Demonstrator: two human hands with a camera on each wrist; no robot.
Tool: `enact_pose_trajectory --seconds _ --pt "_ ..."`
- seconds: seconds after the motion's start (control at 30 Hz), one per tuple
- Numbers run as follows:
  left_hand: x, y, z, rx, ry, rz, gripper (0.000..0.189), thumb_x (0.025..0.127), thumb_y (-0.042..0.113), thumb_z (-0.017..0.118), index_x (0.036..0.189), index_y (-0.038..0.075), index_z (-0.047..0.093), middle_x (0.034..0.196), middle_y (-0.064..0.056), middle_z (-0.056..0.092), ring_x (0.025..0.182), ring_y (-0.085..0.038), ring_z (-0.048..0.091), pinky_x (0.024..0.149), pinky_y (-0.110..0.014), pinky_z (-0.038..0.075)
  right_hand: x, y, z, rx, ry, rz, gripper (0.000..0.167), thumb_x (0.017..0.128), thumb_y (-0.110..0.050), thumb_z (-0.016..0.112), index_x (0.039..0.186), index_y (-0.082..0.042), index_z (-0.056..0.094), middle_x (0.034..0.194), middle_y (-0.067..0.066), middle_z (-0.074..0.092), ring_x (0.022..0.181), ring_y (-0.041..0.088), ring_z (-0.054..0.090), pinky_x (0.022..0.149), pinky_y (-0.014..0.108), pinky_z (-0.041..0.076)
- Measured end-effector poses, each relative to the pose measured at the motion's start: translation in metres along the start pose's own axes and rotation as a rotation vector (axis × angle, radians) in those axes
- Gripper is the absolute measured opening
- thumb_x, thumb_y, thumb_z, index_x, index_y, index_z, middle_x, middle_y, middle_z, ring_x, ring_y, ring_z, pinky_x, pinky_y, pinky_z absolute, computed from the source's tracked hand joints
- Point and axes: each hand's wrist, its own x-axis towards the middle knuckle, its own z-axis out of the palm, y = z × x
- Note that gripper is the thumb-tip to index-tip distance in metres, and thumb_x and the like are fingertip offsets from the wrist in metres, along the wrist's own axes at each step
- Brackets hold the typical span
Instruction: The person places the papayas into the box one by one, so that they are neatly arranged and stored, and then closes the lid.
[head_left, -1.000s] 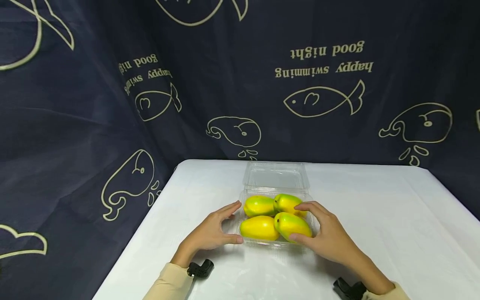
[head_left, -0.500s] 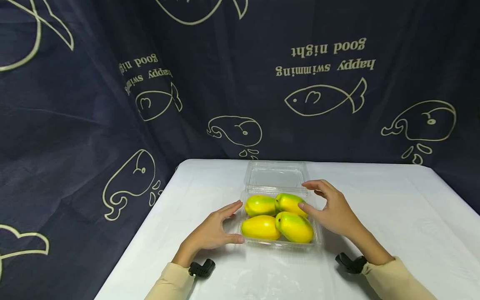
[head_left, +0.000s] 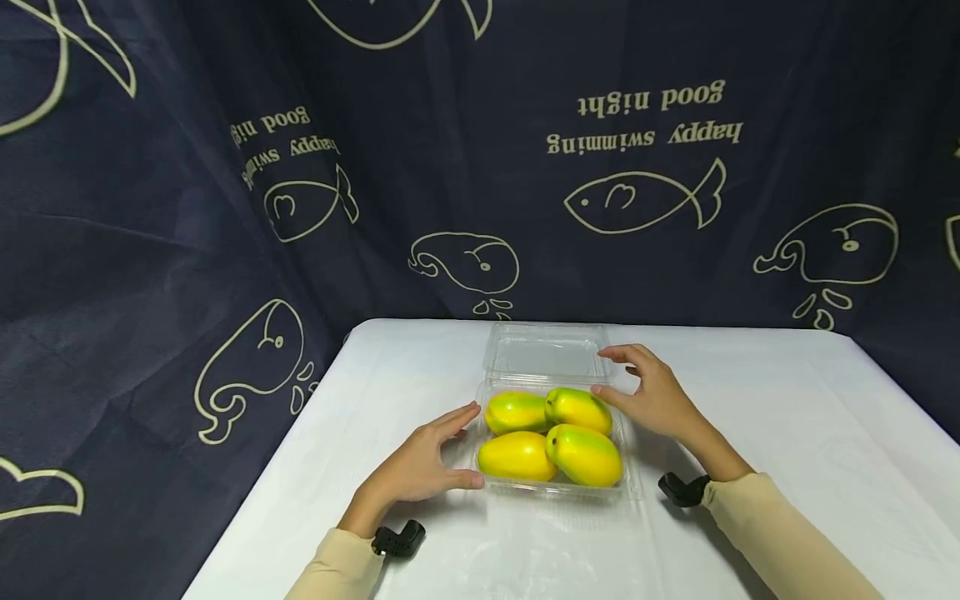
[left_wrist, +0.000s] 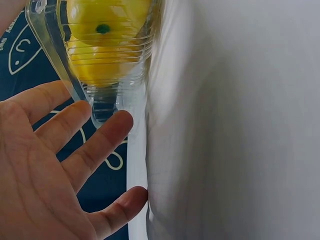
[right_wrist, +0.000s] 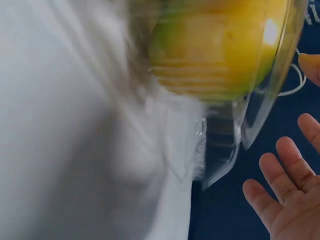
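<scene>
Several yellow-green mangoes lie in two rows in a clear plastic clamshell box, in the middle of the head view. Its lid is folded back flat on the far side. My left hand spans the box's left end, thumb near the front corner and fingers straight. In the left wrist view, its fingertips are right by the clear wall. Beside the hinge at the back right is my right hand, fingers loosely bent and holding nothing. Spread fingers show apart from the box in the right wrist view.
A white cloth covers the table. Behind and to the left hangs a dark blue curtain with fish and whale drawings. Each wrist carries a small black camera, one near the table's front left.
My right hand has let go of the front right mango and moved away toward the hinge and lid. My left hand stays at the box's left end.
</scene>
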Motion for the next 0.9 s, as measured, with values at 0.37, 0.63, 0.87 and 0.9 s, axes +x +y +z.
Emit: enact_pose_trajectory --seconds 0.37,0.63,0.87,0.9 --pt "0.000 0.000 0.000 -0.017 -0.006 0.015 0.102 0.073 0.055 0.085 0.157 0.025 0.035 0.163 0.009 0.033 0.133 -0.018 0.055 0.114 -0.047 0.041 0.004 0.023 0.002 0.026 -0.036 0.110 0.062 0.089 -0.045 0.075 0.138 -0.012 0.054 0.138 0.015 0.053 0.125 0.037 0.053 0.102 0.059 0.048" --pt "-0.002 -0.001 -0.002 -0.025 -0.010 0.018 0.102 0.074 0.052 0.085 0.157 0.024 0.035 0.164 0.006 0.033 0.133 -0.019 0.055 0.114 -0.047 0.041 0.008 0.036 -0.001 -0.016 -0.130 0.157 0.071 0.088 -0.050 0.074 0.141 -0.008 0.052 0.141 0.019 0.049 0.127 0.043 0.054 0.100 0.058 0.051" --pt "-0.002 -0.002 0.000 -0.026 -0.013 0.021 0.102 0.074 0.055 0.084 0.158 0.024 0.035 0.164 0.006 0.033 0.132 -0.019 0.055 0.114 -0.047 0.042 0.008 0.045 -0.006 -0.054 -0.207 0.127 0.074 0.088 -0.052 0.073 0.144 -0.010 0.050 0.143 0.020 0.051 0.130 0.042 0.051 0.107 0.062 0.041" --pt "-0.001 -0.003 0.000 -0.030 -0.013 0.021 0.102 0.074 0.055 0.085 0.158 0.024 0.035 0.164 0.005 0.033 0.132 -0.019 0.055 0.114 -0.047 0.042 0.008 0.045 -0.006 -0.053 -0.215 0.121 0.074 0.088 -0.051 0.073 0.144 -0.010 0.050 0.143 0.020 0.052 0.131 0.042 0.051 0.108 0.063 0.040"
